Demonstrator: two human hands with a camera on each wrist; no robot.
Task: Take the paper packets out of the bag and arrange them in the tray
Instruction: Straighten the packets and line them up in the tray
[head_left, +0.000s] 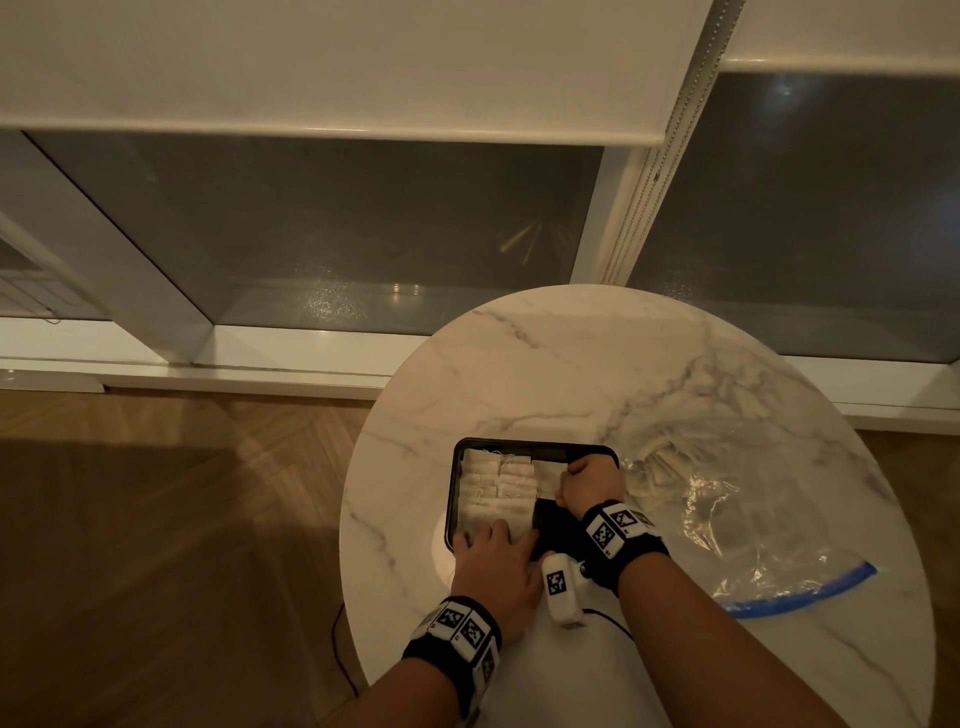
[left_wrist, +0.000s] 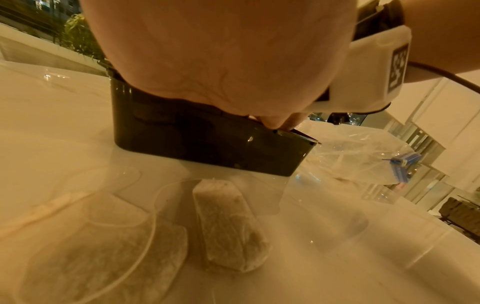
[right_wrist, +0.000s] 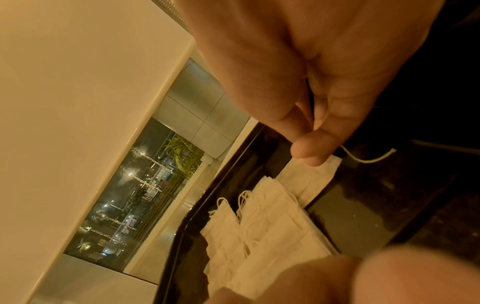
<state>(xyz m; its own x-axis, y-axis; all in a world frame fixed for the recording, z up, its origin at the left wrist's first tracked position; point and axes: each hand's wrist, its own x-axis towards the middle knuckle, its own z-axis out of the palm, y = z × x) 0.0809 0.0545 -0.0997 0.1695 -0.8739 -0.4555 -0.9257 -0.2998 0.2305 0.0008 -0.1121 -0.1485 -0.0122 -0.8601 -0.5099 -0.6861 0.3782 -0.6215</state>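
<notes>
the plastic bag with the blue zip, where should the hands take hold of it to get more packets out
Take the plastic bag at its open mouth, just behind the blue zip strip, coming from the near right side of the table. The bag lies flat and limp with the zip end toward the person; that strip looks like its only stiff part. The right hand is nearest, though it is over the tray.

The left hand (head_left: 496, 566) covers the tray's (head_left: 451, 499) near corner; the bag's (head_left: 737, 525) contents blur through plastic.

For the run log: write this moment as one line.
left hand: rests on packets in tray | right hand: placing packet | bag: beside tray
</notes>
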